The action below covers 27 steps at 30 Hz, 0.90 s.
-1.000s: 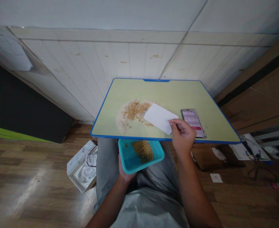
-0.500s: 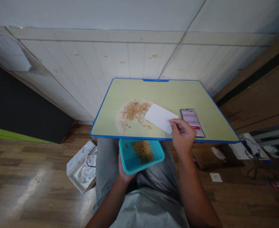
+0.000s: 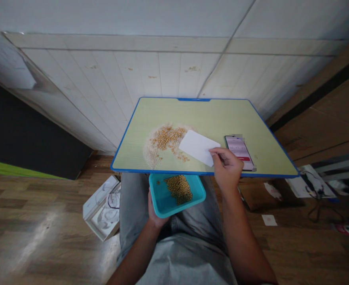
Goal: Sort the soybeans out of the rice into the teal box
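Observation:
My right hand [image 3: 228, 166] pinches the near right corner of a white card [image 3: 198, 146], held over the table at the right side of a pile. Yellow-brown soybeans [image 3: 164, 137] lie in that pile among pale grains that look like rice [image 3: 151, 152]. Below the table's front edge, my left hand [image 3: 156, 215] grips a turquoise plastic tub [image 3: 159, 202] by its left side, over my lap. More soybeans [image 3: 179, 189] are gathered inside the tub, toward its right and back. Most of the left fingers are hidden under the tub.
The small yellow-green table [image 3: 222, 114] has a blue rim and stands against a white panelled wall [image 3: 168, 75]. A phone [image 3: 239, 152] with a lit screen lies just right of my right hand. On the floor at left sits an open white box [image 3: 101, 208]; cardboard [image 3: 269, 196] lies at right.
The card and my right hand have shifted very slightly left, with the whole view drifting a little too. The tub and left hand hold their place.

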### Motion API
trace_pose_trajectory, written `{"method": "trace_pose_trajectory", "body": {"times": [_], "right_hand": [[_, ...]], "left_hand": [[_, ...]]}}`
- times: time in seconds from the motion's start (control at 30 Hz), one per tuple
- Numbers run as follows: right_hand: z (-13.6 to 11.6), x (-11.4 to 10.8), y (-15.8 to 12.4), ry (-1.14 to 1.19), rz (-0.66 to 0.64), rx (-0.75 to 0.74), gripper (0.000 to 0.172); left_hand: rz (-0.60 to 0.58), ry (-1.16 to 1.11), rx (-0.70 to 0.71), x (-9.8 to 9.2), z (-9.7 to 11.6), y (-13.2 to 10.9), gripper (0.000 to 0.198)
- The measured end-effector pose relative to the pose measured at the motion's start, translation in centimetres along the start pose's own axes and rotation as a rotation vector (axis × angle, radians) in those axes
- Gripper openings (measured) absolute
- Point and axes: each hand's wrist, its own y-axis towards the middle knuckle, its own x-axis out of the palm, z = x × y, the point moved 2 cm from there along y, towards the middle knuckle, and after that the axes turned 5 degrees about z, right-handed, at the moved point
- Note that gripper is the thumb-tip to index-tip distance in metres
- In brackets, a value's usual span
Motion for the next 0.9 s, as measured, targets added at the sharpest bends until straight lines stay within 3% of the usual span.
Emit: {"method": "trace_pose_trajectory", "body": {"times": [0.2,0.4,0.9], "right_hand": [[-0.36,0.10,0.00,0.012,-0.083,-0.002,0.014],[-0.50,0.12,-0.09,0.014,-0.030,0.014,0.013],[-0.07,0.24,-0.44,0.034,-0.041,0.016,0.013]], "left_hand": [[-0.004,-0.004,0.007,0.58,-0.03,-0.06,0.081],[0.005,0.000,-0.002,0.73,-0.11,-0.14,0.079],[-0.020,-0.029,-0.011,0.48,-0.24,-0.14,0.079]]}}
